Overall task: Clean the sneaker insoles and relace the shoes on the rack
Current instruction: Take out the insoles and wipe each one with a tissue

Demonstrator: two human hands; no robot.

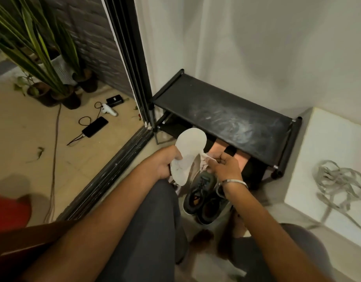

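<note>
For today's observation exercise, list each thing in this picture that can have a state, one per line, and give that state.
Insole: out of the shoe, gripped by the left hand.
Cloth: bunched, pinched by the right hand against the insole.
Sneakers: on the floor, side by side.
Laces: loose, piled on the white block.
Rack: top shelf dusty, bearing nothing.
Phone: on the floor, cable plugged in.

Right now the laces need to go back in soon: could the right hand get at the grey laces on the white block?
Probably yes, once freed. The right hand grips a cloth at the insole; the grey laces lie uncovered on the white block to its right, nothing between.
</note>
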